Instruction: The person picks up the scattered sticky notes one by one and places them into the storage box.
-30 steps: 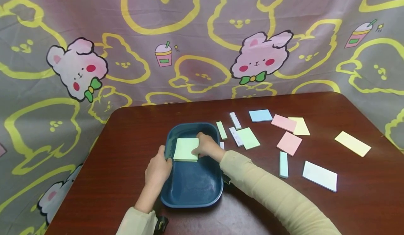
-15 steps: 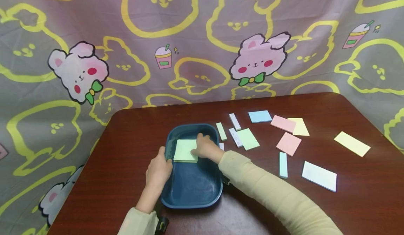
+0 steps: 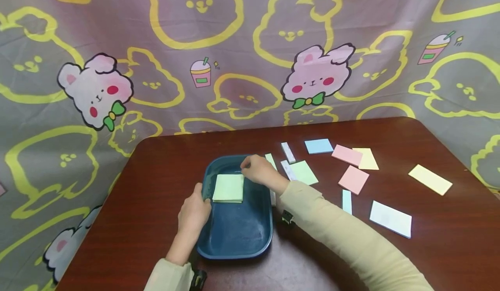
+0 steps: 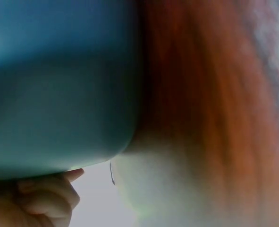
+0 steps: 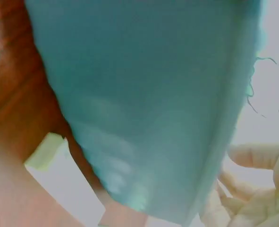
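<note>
A dark blue plastic tray (image 3: 239, 232) lies on the table in the head view. Inside it, toward the back left, sits a stack of light green square sticky notes (image 3: 228, 188). My left hand (image 3: 194, 210) grips the tray's left rim, thumb over the edge; the left wrist view shows its curled fingers (image 4: 49, 201) against the tray's outside. Above the tray's back right part is my right hand (image 3: 261, 170), loosely bent and holding nothing. In the right wrist view its relaxed fingers (image 5: 248, 189) appear beside the tray wall (image 5: 144, 94).
Right of the tray lie a green pad (image 3: 304, 172), narrow white-sided pads (image 3: 288, 152), a blue pad (image 3: 319, 146), pink pads (image 3: 353, 180), yellow pads (image 3: 430, 179), a teal strip (image 3: 347, 202) and a white pad (image 3: 390, 218). A patterned curtain (image 3: 250, 56) hangs behind the table.
My right hand has let go of the green sticky notes and lifted back and right, toward the tray's far right rim. The left hand stays at the left rim.
</note>
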The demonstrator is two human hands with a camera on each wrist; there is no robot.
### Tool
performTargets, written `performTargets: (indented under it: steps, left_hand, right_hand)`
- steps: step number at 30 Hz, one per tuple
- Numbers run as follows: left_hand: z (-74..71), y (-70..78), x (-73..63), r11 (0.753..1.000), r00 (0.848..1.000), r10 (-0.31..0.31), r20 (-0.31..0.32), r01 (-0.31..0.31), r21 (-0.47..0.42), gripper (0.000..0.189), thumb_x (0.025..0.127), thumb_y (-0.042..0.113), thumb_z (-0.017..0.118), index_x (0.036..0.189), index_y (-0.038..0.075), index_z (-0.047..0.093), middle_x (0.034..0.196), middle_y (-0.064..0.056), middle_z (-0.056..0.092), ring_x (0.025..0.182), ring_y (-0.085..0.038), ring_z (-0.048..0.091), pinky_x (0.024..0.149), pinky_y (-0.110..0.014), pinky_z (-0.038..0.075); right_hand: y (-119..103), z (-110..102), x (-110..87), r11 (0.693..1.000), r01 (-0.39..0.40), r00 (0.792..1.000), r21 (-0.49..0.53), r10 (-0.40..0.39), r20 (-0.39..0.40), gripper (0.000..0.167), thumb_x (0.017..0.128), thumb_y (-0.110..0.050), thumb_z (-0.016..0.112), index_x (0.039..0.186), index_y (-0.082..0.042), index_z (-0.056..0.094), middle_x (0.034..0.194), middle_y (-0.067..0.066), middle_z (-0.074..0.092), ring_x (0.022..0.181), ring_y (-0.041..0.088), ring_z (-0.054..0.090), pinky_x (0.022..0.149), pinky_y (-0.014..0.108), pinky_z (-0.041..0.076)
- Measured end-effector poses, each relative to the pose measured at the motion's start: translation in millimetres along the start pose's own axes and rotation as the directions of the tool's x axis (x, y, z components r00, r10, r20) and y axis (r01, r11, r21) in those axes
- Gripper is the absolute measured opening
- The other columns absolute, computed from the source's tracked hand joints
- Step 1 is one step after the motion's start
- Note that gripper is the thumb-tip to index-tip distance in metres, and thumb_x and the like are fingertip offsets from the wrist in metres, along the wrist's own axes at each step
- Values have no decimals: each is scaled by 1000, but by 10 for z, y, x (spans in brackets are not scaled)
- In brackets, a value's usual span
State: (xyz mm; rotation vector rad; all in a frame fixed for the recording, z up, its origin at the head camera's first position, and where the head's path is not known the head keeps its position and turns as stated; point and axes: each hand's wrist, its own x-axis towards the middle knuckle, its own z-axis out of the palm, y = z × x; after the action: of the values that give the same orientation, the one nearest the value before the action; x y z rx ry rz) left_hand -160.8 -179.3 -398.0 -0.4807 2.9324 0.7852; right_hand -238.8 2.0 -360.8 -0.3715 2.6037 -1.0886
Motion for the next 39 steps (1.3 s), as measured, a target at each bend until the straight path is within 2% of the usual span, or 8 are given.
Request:
performTargets:
  steps: [4,8,13,17,21,28,33,39]
  left_hand:
    - [1,-3,-6,1000,1000,4,-4,-4,-4,48,93,14,52,138,7,40,105,-29,65,79,-39,65,61,-48,46]
    - [-7,1,-12,1000,1000,11,-9,-11,0,48,92,14,52,138,7,40,106,-30,65,82,-42,65,63,-51,46]
    - [-2,3,-11,1000,1000,14,-8,-14,6,49,92,14,53,139,6,40,104,-31,64,79,-41,64,60,-50,46]
    - [1,-3,-9,1000,1000,9,-6,-9,5,49,92,14,52,139,6,40,103,-31,65,76,-39,64,58,-47,45]
    - [-7,-4,-12,1000,1000,9,-10,-9,1,49,92,14,52,139,6,40,102,-30,65,74,-37,64,58,-47,45]
    - [-11,10,-16,1000,1000,13,-5,-13,2,49,92,14,52,139,6,40,104,-31,65,79,-41,65,61,-49,46]
    - [-2,2,-6,1000,1000,11,-12,-11,1,48,92,14,52,138,6,40,102,-29,66,77,-39,65,60,-48,46]
    - [0,-1,4,1000,1000,9,-18,-9,-3,46,92,14,51,136,6,41,102,-29,65,76,-37,64,58,-46,45]
  right_hand:
    - [36,-144,-4,995,-24,999,101,27,-31,26,94,-15,55,114,-2,65,105,13,68,79,19,64,68,28,51]
    - [110,-286,6,991,-29,995,130,41,-92,26,94,-15,55,114,-2,65,108,14,67,83,21,66,72,30,53]
    - [286,-449,39,978,-75,986,196,103,-133,28,93,-13,55,116,1,63,115,20,65,93,29,67,79,35,54]
    - [476,-565,68,975,-96,978,202,130,-163,32,90,-10,54,116,5,62,110,25,67,92,31,69,73,31,53]
    - [702,-627,109,980,-124,972,158,152,-181,32,88,-9,55,115,6,62,110,26,65,85,25,66,70,28,50]
    - [1013,-655,108,984,-177,960,5,174,-217,33,83,-7,60,112,8,62,117,26,63,105,36,59,90,43,46]
    - [1135,-668,92,973,-223,961,-56,210,-179,37,80,-7,66,112,9,60,117,28,62,102,37,59,88,43,47]
    - [1196,-664,105,954,-263,959,-141,243,-145,53,75,-10,70,122,9,54,125,33,54,113,44,51,93,46,45]
